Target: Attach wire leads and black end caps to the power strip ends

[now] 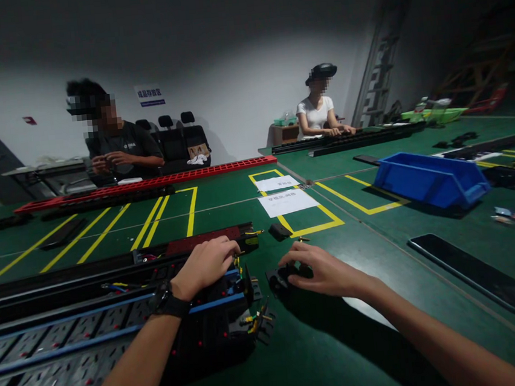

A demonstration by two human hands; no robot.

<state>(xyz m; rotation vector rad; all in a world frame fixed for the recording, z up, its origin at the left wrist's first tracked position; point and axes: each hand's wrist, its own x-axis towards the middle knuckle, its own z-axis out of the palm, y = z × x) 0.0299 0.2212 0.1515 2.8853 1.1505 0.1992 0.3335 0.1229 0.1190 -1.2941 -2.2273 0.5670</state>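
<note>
My left hand [207, 263] rests curled on the right end of a long black power strip unit [71, 338] with grey socket faces, blue stripes and loose yellow and green wires at its end. A black watch is on that wrist. My right hand [320, 267] lies on the green table with its fingers closed over a small black end cap part [278, 277] just right of the strip's end. Another small black part [280, 231] lies a little farther back.
Two white paper sheets [288, 202] lie in yellow-taped squares. A blue bin [429, 179] stands at right, a flat black panel [477, 272] nearer. A long red strip [147, 183] lies across the back. Two people sit working at the far side.
</note>
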